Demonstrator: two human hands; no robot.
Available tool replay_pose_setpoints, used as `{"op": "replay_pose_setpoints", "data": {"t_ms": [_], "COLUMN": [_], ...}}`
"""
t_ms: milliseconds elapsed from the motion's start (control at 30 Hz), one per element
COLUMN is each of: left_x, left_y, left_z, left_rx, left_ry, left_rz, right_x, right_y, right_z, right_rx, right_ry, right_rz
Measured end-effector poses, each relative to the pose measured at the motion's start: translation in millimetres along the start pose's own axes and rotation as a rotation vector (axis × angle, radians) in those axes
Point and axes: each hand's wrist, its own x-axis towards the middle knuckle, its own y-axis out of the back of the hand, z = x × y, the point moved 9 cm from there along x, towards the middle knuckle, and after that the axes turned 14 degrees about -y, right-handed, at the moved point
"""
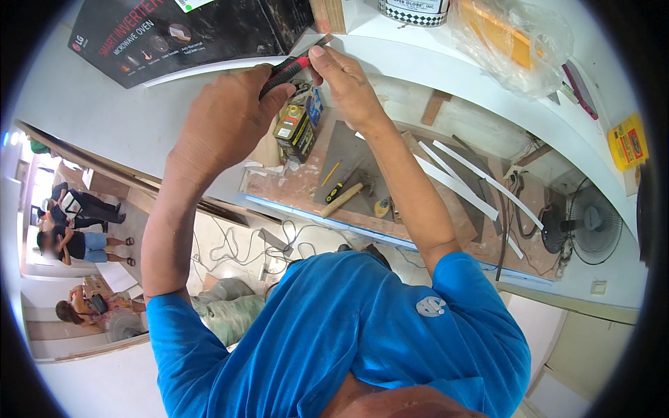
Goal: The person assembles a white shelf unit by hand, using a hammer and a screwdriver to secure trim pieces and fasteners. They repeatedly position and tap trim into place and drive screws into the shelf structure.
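My left hand is wrapped round the handle of a black and red utility knife, held in front of a shelf edge. The knife slants up to the right, and a narrow dark blade shows at its far end. Beside that end is my right hand, its thumb and fingers closed on the front of the knife near the blade. The fingertips behind the knife are hidden. Just above the hands, a black printed carton sits on the white shelf.
Below lies a brown board with a yellow-black tin, a screwdriver, a wooden stick and white strips. A fan stands right. Plastic-wrapped goods and a yellow tub are above. Cables cross the floor; people are far left.
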Motion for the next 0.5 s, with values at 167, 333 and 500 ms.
{"op": "replay_pose_setpoints", "data": {"t_ms": [167, 333, 500], "left_x": [3.6, -2.0, -11.3], "left_y": [6.3, -2.5, -2.8], "left_z": [-4.5, -18.3, -15.6], "left_rx": [-0.062, -0.342, -0.418], "left_ry": [-0.167, 0.120, 0.219], "left_rz": [0.117, -0.025, -0.039], "right_x": [-6.5, -19.6, -59.4], "right_y": [-5.3, 1.2, -9.9], "right_z": [-16.2, -23.0, -62.3], "right_rx": [-0.001, -0.314, -0.450], "right_ry": [0.035, 0.011, 0.414], "right_rz": [0.028, 0.223, 0.388]}}
